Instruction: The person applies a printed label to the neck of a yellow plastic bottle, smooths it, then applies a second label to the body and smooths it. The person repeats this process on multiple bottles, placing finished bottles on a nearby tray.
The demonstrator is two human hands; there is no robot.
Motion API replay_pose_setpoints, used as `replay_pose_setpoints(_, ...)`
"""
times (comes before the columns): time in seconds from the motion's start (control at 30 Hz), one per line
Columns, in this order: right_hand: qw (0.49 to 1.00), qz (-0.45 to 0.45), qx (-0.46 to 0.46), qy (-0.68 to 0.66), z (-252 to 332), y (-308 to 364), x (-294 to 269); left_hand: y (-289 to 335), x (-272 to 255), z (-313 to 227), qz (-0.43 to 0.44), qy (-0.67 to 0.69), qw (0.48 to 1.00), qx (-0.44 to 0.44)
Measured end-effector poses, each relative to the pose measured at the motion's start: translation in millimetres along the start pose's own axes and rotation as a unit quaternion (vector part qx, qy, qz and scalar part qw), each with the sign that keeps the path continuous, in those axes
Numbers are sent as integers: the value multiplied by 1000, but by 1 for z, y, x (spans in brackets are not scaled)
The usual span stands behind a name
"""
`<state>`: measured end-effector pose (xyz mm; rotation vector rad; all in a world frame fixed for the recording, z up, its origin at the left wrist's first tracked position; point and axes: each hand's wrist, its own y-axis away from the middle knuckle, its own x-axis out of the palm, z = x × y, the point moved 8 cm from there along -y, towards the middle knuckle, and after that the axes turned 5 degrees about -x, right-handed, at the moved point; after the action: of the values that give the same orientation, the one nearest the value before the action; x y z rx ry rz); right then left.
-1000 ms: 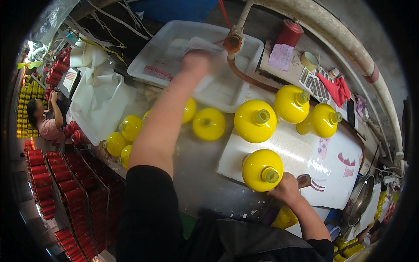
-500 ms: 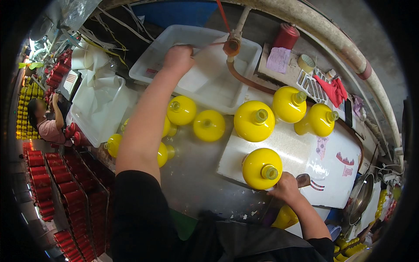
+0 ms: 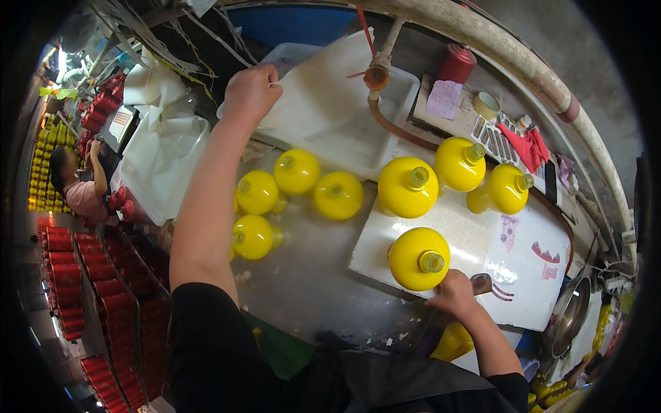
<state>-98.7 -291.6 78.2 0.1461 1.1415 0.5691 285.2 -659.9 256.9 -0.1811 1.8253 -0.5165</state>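
Observation:
My left hand [image 3: 251, 93] is closed in a pinch on the edge of a white sheet [image 3: 313, 96], lifted at a slant over a white plastic tray [image 3: 399, 103]. My right hand [image 3: 454, 292] is closed low by the near edge of a white board [image 3: 475, 241]. From that fist juts the brown end of a handle [image 3: 481, 283]; the rest of this tool is hidden. Just beyond the fist stands a glossy yellow bottle [image 3: 418, 258] with an open glass neck. Three more yellow bottles, one being a large round bottle [image 3: 407, 187], stand farther back.
Several yellow bottles [image 3: 296, 171] stand on the grey metal table [image 3: 303, 275] at left. An orange-brown hose fitting [image 3: 376, 78] hangs over the tray. A red bottle [image 3: 456, 63], tape roll [image 3: 486, 104] and red cloth [image 3: 527, 143] lie behind. A person [image 3: 79, 182] works far left.
My left hand has moved left and nearer, pulling the white sheet up out of the tray. My right hand keeps its place by the near bottle. The view has shifted slightly.

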Motion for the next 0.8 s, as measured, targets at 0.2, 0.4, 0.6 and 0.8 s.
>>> replay_pose_setpoints(0.2,1000,17,18,0,-4,0,4,21,-51,4,-25,44,998,24)
replay_pose_setpoints(0.4,1000,5,3,-4,-3,1,1,59,-96,16,-33,47,998,15)
replay_pose_setpoints(0.6,1000,6,13,6,-8,2,8,140,-124,17,-43,-8,992,119)
replay_pose_setpoints(0.8,996,-74,-2,41,19,20,-15,228,-135,5,-57,12,974,217)
